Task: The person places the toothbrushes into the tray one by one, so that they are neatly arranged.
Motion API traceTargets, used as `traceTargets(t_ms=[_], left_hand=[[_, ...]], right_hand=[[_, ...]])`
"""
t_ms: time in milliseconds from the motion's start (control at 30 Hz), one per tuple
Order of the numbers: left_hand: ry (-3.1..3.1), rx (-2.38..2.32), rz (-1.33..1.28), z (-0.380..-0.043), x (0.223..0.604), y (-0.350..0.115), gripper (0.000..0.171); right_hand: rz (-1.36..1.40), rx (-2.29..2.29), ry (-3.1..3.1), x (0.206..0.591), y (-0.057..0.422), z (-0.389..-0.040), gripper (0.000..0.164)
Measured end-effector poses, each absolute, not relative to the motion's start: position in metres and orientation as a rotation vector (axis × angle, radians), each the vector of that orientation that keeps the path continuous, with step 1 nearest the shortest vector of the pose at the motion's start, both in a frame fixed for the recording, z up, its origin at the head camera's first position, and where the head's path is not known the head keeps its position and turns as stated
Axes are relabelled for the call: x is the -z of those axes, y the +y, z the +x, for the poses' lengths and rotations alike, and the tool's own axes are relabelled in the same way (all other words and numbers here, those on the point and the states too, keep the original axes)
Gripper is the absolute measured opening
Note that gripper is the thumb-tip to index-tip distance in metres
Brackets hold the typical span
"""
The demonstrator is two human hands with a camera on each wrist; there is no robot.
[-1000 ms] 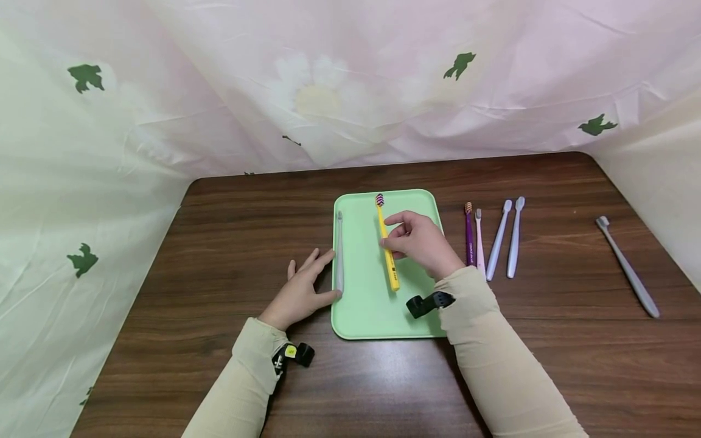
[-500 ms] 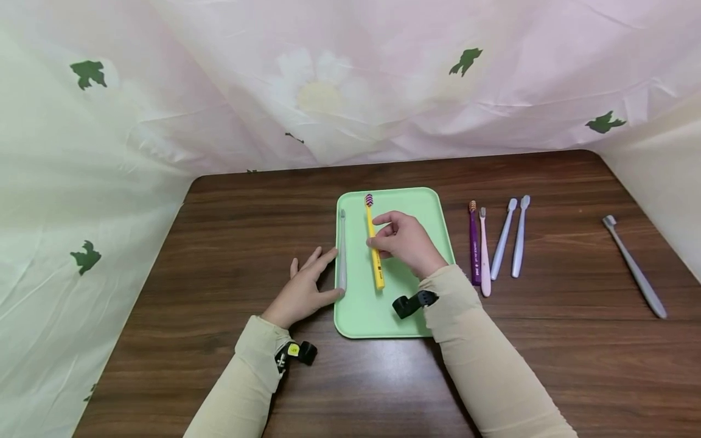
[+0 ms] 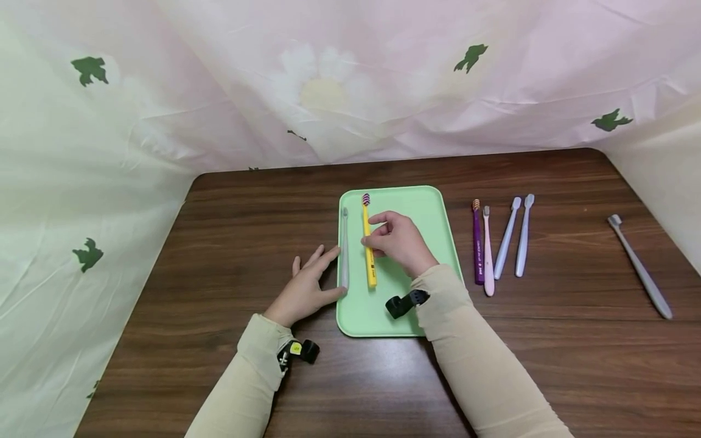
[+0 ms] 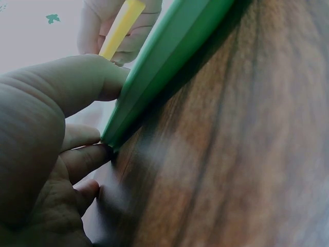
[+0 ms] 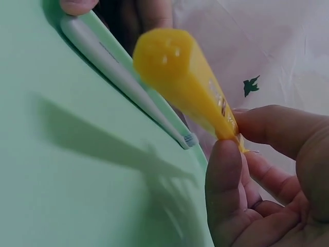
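My right hand [image 3: 401, 244] pinches a yellow toothbrush [image 3: 370, 271] between thumb and fingers, its purple-striped bristles toward the far edge. In the right wrist view, the toothbrush's blunt end [image 5: 163, 54] is raised above the light green tray [image 3: 408, 198], casting a shadow on it. A grey toothbrush [image 3: 344, 252] lies along the tray's left side. My left hand [image 3: 303, 293] rests at that side with fingers spread, its thumb over the rim by the grey toothbrush's handle end. The left wrist view has the thumb [image 4: 87, 80] against the green rim.
Right of the tray on the wooden table [image 3: 246, 231] lie a purple toothbrush [image 3: 478, 252], a pink toothbrush [image 3: 488, 255] and two pale blue toothbrushes [image 3: 506, 240]. Another grey toothbrush [image 3: 641, 267] lies apart at far right. Patterned cloth [image 3: 383, 91] hangs behind the table.
My right hand has carried the yellow toothbrush left, closer to the grey toothbrush on the tray, and turned it more upright in the view. The left hand stays at the tray's edge.
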State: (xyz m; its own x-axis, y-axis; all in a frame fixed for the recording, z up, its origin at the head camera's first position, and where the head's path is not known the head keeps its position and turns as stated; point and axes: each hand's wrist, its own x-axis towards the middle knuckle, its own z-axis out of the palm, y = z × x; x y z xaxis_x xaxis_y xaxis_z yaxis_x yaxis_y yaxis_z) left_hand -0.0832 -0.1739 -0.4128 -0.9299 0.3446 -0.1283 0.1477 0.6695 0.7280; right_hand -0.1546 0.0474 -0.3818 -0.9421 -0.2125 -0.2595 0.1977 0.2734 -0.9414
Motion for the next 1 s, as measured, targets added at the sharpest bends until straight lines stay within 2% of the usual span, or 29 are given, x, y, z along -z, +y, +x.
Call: traceTargets(t_ms=[467,1000], left_hand=[[2.632,-1.11,0.392,-0.084,0.414,-0.174,0.082],[2.641,-1.107,0.39,-0.084,0.413,-0.174,0.082]], right_hand=[[0.047,1.708,2.223,0.387,0.03,-0.156,0.042],[-0.056,1.349,2.509,0.401,0.022,-0.158,0.037]])
